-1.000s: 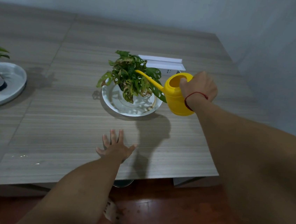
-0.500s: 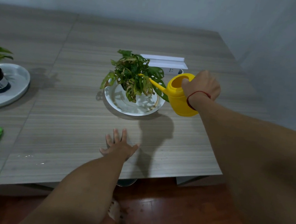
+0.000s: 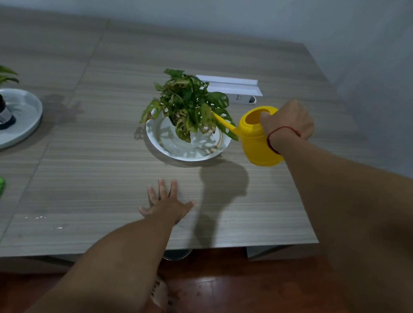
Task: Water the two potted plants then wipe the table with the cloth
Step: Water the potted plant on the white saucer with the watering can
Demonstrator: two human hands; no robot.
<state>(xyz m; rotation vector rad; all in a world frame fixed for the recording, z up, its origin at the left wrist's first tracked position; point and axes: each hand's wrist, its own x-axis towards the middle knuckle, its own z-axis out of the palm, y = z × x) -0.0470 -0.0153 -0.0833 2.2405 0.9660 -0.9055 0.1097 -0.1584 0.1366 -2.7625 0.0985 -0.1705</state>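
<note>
On the wood-grain table, left hand lies flat while right hand grips a glossy yellow watering can.

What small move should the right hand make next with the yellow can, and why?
Probably tilt the yellow watering can a little further: the right hand grips it, its spout lies among the leaves of the middle plant above the white plate, and no stream shows.

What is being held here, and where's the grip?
The right hand holds the yellow watering can, grip at its top, beside the opening. The left hand holds nothing, lying flat on the table.
</note>
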